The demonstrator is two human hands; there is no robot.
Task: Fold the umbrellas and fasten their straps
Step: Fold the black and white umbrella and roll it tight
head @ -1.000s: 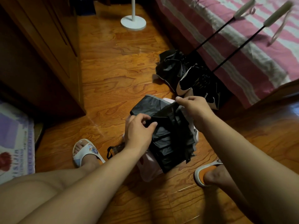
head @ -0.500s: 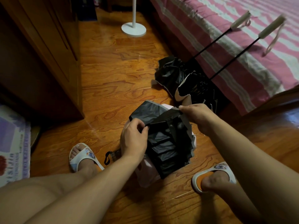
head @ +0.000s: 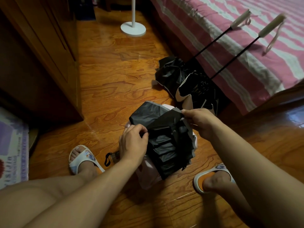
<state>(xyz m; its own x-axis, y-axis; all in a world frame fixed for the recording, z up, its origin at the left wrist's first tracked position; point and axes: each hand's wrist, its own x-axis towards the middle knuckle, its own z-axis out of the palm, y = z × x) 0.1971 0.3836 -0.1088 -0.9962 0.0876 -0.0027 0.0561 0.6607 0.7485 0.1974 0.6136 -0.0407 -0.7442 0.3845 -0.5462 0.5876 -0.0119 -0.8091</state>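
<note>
A black folding umbrella (head: 167,145) with a pale outer side is held low over the floor between my knees, its canopy gathered in flat pleats. My left hand (head: 133,143) pinches a black fold at the bundle's left edge. My right hand (head: 199,120) pinches the upper right corner of the fabric and holds it taut. The umbrella's dark handle with wrist loop (head: 111,157) pokes out under my left wrist. Two more black umbrellas (head: 182,79) lie collapsed but loose beyond, their extended shafts and pale handles (head: 240,18) resting on the bed.
A bed with a pink and white striped cover (head: 238,46) fills the upper right. A wooden wardrobe (head: 49,55) stands on the left and a white stand base (head: 133,28) at the back. My slippered feet (head: 82,160) flank the umbrella; a mat (head: 11,145) lies far left.
The view has tilted down a little. My left hand has shifted its pinch along the black folds, and my right hand still holds the fabric's upper corner.
</note>
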